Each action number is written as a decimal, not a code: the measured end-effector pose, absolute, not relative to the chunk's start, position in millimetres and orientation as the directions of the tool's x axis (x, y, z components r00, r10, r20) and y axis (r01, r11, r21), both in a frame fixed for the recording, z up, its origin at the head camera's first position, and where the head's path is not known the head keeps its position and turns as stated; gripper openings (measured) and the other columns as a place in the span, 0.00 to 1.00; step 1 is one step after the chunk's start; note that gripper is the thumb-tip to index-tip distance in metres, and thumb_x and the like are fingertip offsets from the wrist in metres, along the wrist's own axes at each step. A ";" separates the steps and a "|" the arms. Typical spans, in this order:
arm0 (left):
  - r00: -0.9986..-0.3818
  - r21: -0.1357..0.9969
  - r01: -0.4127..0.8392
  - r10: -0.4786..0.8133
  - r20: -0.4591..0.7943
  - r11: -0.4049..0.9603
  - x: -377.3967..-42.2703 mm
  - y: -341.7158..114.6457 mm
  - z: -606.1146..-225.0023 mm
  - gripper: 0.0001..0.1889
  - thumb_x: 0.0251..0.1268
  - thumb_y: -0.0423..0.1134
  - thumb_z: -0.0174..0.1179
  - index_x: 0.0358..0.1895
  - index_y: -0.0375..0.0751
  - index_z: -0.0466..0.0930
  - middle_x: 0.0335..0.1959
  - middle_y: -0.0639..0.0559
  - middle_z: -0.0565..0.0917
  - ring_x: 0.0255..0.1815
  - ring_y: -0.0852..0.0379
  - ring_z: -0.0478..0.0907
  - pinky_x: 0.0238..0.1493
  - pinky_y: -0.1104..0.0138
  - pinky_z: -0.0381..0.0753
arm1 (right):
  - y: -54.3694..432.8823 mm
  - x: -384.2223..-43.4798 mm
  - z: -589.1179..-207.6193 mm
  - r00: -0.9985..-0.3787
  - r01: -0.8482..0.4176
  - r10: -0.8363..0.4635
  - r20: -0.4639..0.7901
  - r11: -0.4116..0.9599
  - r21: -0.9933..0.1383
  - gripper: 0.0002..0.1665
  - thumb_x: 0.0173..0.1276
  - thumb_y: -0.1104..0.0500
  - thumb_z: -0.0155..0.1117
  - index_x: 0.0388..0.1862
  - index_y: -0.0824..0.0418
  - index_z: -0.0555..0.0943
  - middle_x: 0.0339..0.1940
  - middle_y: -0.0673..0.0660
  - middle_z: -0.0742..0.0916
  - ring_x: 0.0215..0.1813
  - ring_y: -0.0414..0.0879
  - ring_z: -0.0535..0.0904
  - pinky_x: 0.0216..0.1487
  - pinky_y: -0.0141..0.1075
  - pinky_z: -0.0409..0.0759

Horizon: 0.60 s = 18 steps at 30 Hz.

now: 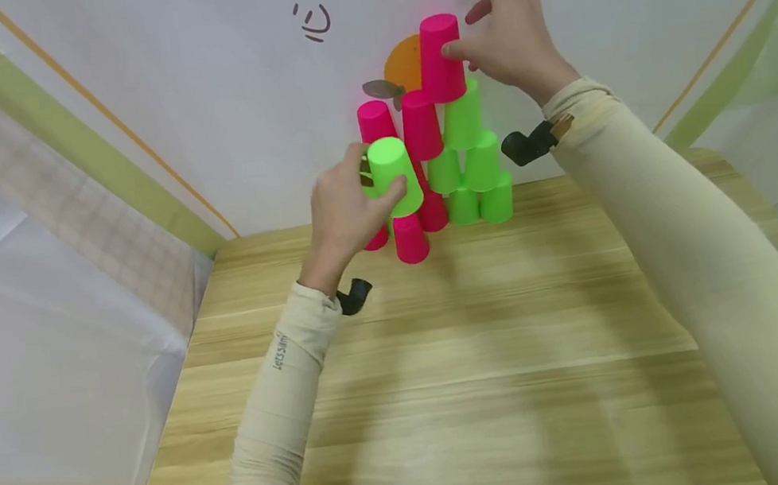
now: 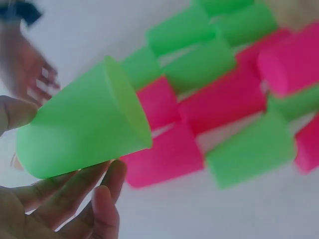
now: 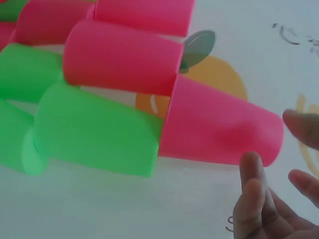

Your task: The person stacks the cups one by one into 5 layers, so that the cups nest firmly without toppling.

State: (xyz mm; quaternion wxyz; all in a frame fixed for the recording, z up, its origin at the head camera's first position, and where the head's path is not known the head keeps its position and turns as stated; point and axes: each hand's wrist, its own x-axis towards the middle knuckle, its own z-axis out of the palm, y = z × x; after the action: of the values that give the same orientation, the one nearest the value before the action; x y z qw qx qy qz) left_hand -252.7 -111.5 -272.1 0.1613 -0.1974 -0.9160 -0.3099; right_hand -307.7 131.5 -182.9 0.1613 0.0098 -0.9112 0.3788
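My left hand holds a green plastic cup upside down, thumb on one side and fingers on the other. In the left wrist view this held cup is in front of a stack of pink and green cups. At the stack's top, an inverted pink cup stands on a green cup and a pink cup. My right hand is beside the top cup. In the right wrist view its spread fingers lie right by the base of that pink cup.
Lower rows of green cups and pink cups stand on the wooden table. Close behind them hangs a white backdrop with an orange fruit print. A patterned cloth borders the table's left side.
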 end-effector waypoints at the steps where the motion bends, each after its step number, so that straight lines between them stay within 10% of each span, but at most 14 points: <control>1: -0.861 0.499 0.470 0.256 0.439 0.728 -256.9 -113.8 -263.9 0.26 0.63 0.52 0.62 0.59 0.40 0.74 0.45 0.43 0.88 0.44 0.49 0.87 0.43 0.60 0.86 | 132.9 -303.6 -185.4 -0.942 -0.149 0.112 0.316 0.705 -0.693 0.40 0.67 0.44 0.67 0.75 0.43 0.63 0.71 0.53 0.76 0.46 0.38 0.79 0.58 0.33 0.84; 9: -0.825 0.491 0.492 0.203 0.528 0.719 -294.9 -111.2 -208.6 0.24 0.65 0.52 0.58 0.59 0.41 0.75 0.46 0.44 0.89 0.48 0.50 0.86 0.47 0.64 0.84 | 130.4 -267.6 -228.7 -0.889 -0.307 0.137 0.437 0.530 -0.791 0.31 0.66 0.53 0.68 0.68 0.54 0.72 0.56 0.56 0.83 0.25 0.35 0.78 0.34 0.25 0.79; 18: -0.907 0.558 0.351 0.125 0.402 0.752 -331.7 -99.3 -187.8 0.26 0.68 0.56 0.54 0.64 0.47 0.70 0.55 0.50 0.86 0.52 0.58 0.83 0.50 0.71 0.83 | 89.6 -249.0 -302.8 -0.912 -0.410 -0.228 0.342 0.440 -0.799 0.15 0.65 0.60 0.70 0.50 0.62 0.82 0.42 0.59 0.88 0.35 0.46 0.83 0.36 0.31 0.81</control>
State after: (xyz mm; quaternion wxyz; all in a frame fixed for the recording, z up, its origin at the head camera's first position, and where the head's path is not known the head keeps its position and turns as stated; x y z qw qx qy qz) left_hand -331.7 -99.3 -187.8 0.1723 -0.1295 -0.9199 -0.3278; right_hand -249.0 89.6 -302.8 0.0920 0.1889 -0.8434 0.4945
